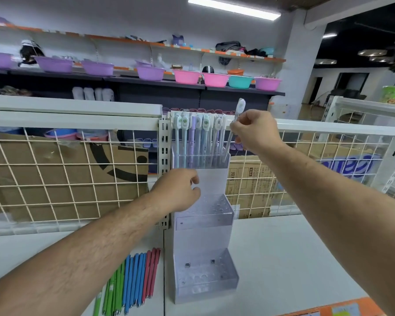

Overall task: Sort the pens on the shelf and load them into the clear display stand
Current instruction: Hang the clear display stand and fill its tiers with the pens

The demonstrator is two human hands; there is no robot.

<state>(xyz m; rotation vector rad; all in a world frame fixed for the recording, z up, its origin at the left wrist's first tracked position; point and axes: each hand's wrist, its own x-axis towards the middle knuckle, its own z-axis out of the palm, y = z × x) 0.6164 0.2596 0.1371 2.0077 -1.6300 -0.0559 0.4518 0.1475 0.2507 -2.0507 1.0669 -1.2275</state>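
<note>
The step in hand is filling the top tier [201,161] of the clear display stand [204,236], which stands upright on the white counter [283,258] against the wire grid [55,179] at the far side. The right hand [255,131] pinches a white-capped pen [239,109], tilted cap-up to the right, with its lower tip reaching the right end of that tier, beside the row of pastel pens [198,133] already standing there. The left hand [178,190] has its fingers curled at the stand's left edge just below the top tier, apparently steadying it. The middle tier [205,210] and bottom tier [205,277] hold nothing. On the counter, near and left of the stand, lie green pens [113,290], blue pens [134,277] and red pens [152,270], grouped by colour. Next, the tip likely needs to find a free hole, the pen tipped upright and released.
</note>
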